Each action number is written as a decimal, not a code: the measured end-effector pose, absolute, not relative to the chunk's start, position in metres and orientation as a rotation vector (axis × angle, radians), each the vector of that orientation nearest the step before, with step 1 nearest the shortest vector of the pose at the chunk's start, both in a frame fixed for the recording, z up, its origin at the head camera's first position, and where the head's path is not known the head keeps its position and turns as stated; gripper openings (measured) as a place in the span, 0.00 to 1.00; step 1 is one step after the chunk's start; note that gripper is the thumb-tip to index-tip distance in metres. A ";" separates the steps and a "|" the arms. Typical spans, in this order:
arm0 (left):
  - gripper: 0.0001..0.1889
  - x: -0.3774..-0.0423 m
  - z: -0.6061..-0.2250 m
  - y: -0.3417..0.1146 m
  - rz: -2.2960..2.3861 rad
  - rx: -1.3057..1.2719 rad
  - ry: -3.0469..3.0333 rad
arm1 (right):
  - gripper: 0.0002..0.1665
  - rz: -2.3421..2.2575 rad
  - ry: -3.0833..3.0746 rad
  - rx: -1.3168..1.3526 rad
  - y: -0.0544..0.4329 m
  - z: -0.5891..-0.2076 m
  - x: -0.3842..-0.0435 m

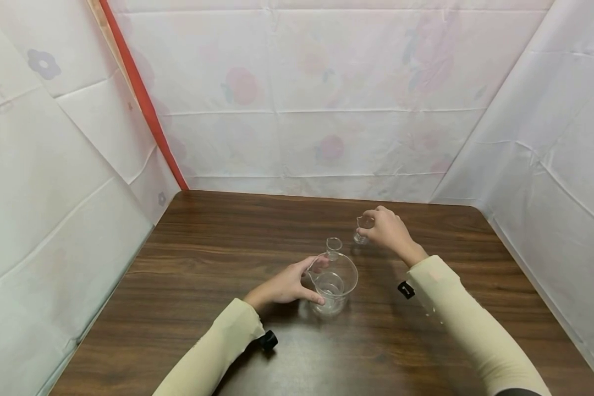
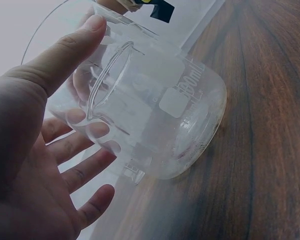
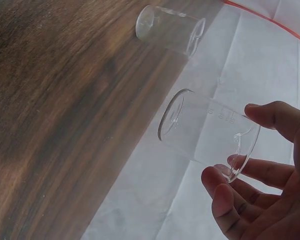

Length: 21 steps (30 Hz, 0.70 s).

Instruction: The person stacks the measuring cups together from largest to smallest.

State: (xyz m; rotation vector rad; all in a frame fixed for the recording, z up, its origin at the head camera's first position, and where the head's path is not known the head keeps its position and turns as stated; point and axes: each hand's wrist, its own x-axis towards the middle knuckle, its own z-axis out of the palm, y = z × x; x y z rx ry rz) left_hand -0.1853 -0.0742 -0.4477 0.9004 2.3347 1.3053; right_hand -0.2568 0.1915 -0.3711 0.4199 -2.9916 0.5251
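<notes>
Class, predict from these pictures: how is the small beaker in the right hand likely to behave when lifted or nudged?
The small beaker looks like clear, thin glass, so it is probably stiff and could chip if knocked. Its smooth wall might slip in the right hand. Laid sideways, its round body would likely roll.

Looking over a wood-grain tabletop (image 1: 376,352), straight into pale fruit-print sheeting (image 1: 297,99)!
Spotting a red strip (image 1: 143,98) slanting to the far-left corner.

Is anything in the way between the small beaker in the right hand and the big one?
Nothing visible lies directly between the held beaker and the big beaker; the other small beaker stands just beyond the big one, left of that path.
</notes>
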 end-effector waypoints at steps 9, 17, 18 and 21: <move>0.46 -0.185 -0.446 -0.074 1.322 0.923 2.338 | 0.28 0.558 -2.940 0.452 0.190 -0.363 -0.252; 0.49 -0.185 -0.448 -0.074 1.341 0.937 2.320 | 0.28 0.569 -2.913 0.474 0.186 -0.355 -0.246; 0.49 -0.185 -0.448 -0.074 1.341 0.936 2.320 | 0.29 0.567 -2.913 0.473 0.186 -0.354 -0.246; 0.47 -0.185 -0.448 -0.074 1.340 0.932 2.321 | 0.29 0.566 -2.911 0.477 0.185 -0.352 -0.244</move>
